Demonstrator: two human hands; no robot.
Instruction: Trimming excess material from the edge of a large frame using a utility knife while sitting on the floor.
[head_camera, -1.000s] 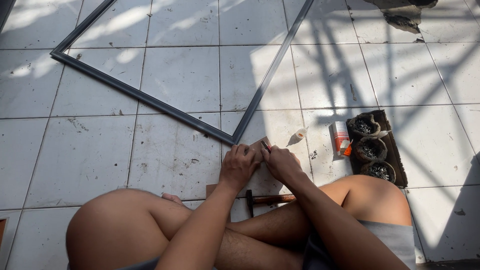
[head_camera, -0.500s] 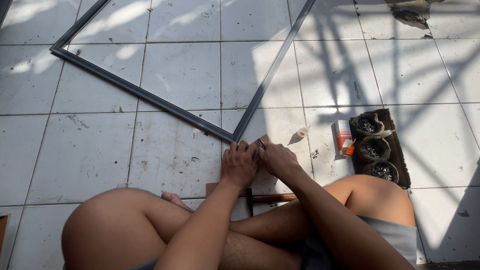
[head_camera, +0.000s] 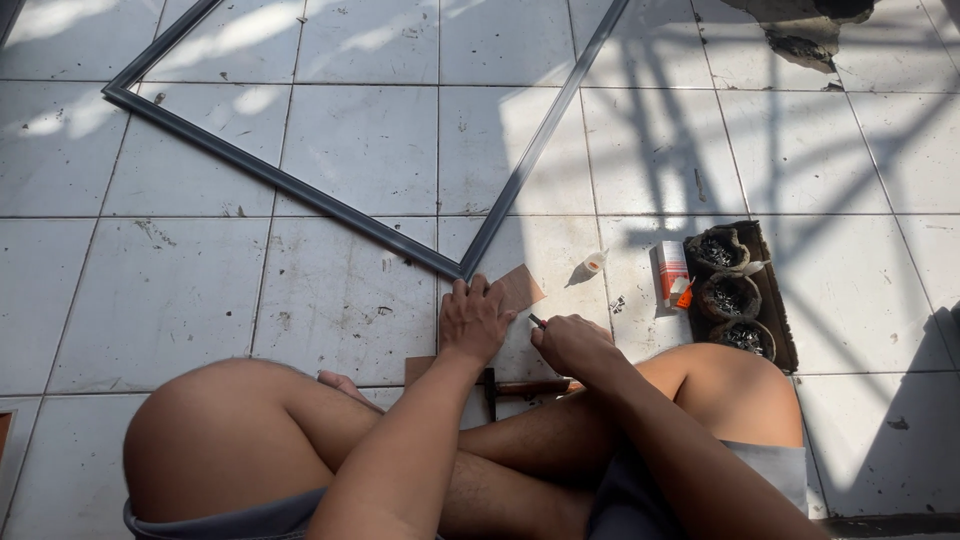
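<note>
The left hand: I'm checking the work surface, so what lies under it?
A brown sheet pokes out beside the left hand, on the tiled floor by the frame corner. Its covered part is hidden.

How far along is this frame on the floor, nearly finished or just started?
Done, it seems: the frame bars already meet at two visible corners. In hand: the left hand presses a brown card flat at the near corner, while the right hand holds a small tool beside it. Left, probably: fixing that corner. The hammer lies unused by the legs, and the pouches of small hardware look untouched. The far corners are out of view.
</note>
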